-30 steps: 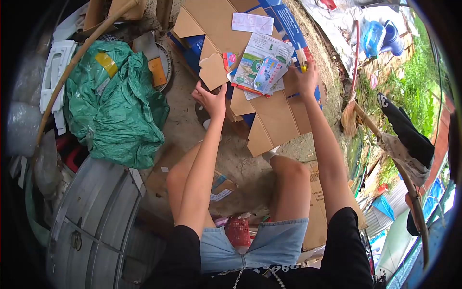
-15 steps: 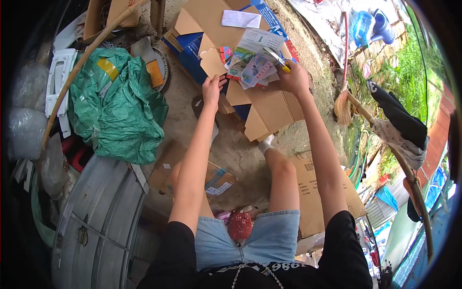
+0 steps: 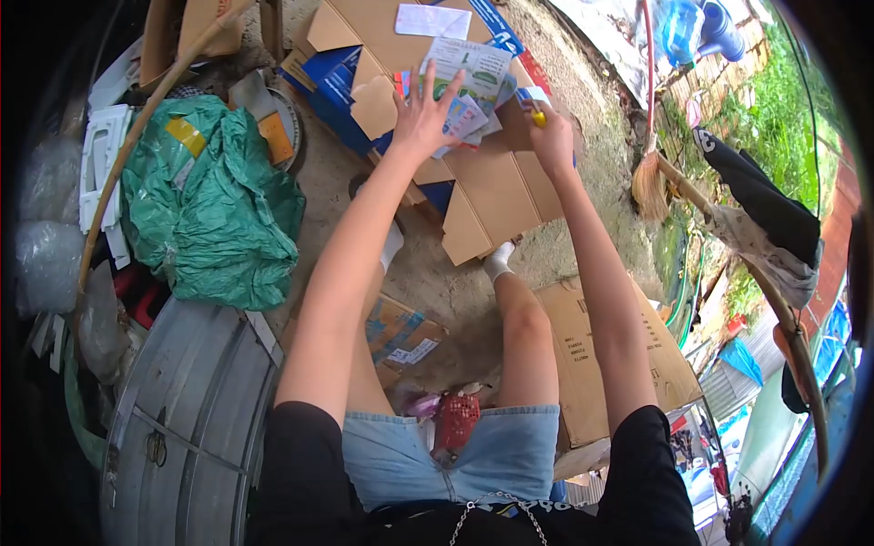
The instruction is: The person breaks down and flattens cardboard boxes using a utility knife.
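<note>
My left hand (image 3: pixel 422 123) lies open with fingers spread over the printed paper leaflets (image 3: pixel 482 65) on a flattened cardboard box (image 3: pixel 496 196). My right hand (image 3: pixel 552 138), at the right edge of the cardboard, is closed around a yellow-handled tool (image 3: pixel 539 118). Its metal end was visible before; most of the tool is now hidden by the fingers. A folded white paper (image 3: pixel 432 20) rests higher up on the cardboard, whose blue printed side (image 3: pixel 330 75) shows at the left.
A crumpled green plastic bag (image 3: pixel 205 209) sits to the left, beside a leaning wooden pole (image 3: pixel 127 146). A straw broom (image 3: pixel 649 187) stands at the right. Cardboard boxes (image 3: pixel 624 355) flank my legs. A red basket (image 3: pixel 458 420) is between my knees, with a grey metal panel (image 3: pixel 182 409) lower left.
My left hand has moved from the cardboard's edge up onto the leaflets and opened. My right hand has shifted slightly left, still gripping the yellow-handled tool. The view has shifted a little.
</note>
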A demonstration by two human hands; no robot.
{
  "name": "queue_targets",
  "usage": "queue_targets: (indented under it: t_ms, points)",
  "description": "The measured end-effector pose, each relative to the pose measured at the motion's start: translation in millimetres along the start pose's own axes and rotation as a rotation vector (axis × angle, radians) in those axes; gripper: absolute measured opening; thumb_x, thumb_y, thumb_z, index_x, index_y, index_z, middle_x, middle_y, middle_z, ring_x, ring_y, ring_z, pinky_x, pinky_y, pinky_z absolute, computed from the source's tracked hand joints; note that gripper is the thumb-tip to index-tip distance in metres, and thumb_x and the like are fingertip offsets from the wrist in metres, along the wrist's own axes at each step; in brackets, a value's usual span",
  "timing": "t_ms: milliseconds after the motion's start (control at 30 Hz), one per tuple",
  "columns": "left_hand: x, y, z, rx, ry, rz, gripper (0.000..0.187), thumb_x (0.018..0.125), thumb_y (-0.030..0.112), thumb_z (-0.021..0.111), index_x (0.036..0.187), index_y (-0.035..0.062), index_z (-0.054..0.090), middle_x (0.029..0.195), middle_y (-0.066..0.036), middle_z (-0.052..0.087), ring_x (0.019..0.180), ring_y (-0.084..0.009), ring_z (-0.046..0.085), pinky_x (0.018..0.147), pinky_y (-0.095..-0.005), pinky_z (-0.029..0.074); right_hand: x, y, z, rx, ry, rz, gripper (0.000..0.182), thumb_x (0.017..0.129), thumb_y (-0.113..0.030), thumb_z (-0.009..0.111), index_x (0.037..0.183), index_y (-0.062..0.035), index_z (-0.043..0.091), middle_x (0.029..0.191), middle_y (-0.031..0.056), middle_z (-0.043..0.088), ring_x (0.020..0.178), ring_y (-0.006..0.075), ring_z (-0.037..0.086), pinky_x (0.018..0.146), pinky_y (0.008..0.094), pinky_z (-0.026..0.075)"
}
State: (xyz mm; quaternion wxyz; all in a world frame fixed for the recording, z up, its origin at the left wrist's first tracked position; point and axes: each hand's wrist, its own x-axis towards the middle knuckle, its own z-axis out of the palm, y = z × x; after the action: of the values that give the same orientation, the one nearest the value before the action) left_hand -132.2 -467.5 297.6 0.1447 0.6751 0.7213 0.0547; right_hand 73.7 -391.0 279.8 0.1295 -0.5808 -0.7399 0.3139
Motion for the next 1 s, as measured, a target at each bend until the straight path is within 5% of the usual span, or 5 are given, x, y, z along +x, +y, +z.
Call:
queue_targets:
  t_ms: [233, 300, 400, 733, 1000]
  points:
    - [11, 7, 40, 0.154, -0.061, 0.104, 0.113, 0.044, 0.044, 0.078, 0.134, 0.0331, 0.010, 0.139, -0.016, 0.002, 0.126, -0.0396, 0.010, 0.083, -0.0690, 0.026, -99, 82, -4, -0.047, 0.399, 0.413, 0.034, 0.077, -0.010, 0.057, 0.106, 0.0052, 0.048, 0.094, 0.0204, 0.054, 0.087, 0.0363, 0.053, 0.078, 0.0389, 0.040]
    - [6, 21, 43, 0.214, -0.088, 0.232, 0.111, 0.046, 0.046, 0.076, 0.134, 0.0331, 0.010, 0.140, -0.015, 0.002, 0.127, -0.0388, 0.008, 0.085, -0.0682, 0.024, -147, 167, 42, 0.175, 0.313, 0.690, 0.026, 0.078, -0.015, 0.060, 0.094, 0.0002, 0.046, 0.079, 0.0112, 0.053, 0.060, 0.0200, 0.056, 0.051, 0.0298, 0.045]
    - [-3, 40, 54, 0.377, -0.227, 0.365, 0.106, 0.050, 0.042, 0.076, 0.134, 0.0334, 0.011, 0.140, -0.014, 0.001, 0.128, -0.0369, 0.005, 0.089, -0.0674, 0.021, -163, 96, 25, 0.813, 0.239, 0.962, 0.025, 0.078, -0.016, 0.061, 0.090, -0.0035, 0.042, 0.073, 0.0067, 0.050, 0.053, 0.0136, 0.052, 0.044, 0.0259, 0.042]
    - [44, -15, 46, -0.004, 0.317, -0.023, 0.097, 0.055, 0.065, 0.063, 0.133, 0.0245, 0.021, 0.134, -0.021, 0.014, 0.125, -0.0387, 0.014, 0.088, -0.0677, 0.019, -162, 90, -10, 0.743, 0.032, 0.792, 0.019, 0.080, -0.019, 0.059, 0.078, -0.0021, 0.051, 0.063, 0.0042, 0.054, 0.051, 0.0106, 0.051, 0.046, 0.0229, 0.040]
    - [33, -15, 64, 0.184, 0.031, -0.151, 0.084, 0.060, 0.063, 0.060, 0.131, 0.0334, 0.026, 0.132, -0.021, 0.022, 0.121, -0.0412, 0.024, 0.090, -0.0570, 0.029, -138, 81, -69, 0.740, -0.012, 0.635, 0.018, 0.082, -0.016, 0.054, 0.086, 0.0015, 0.052, 0.065, 0.0074, 0.058, 0.054, 0.0132, 0.058, 0.048, 0.0228, 0.045]
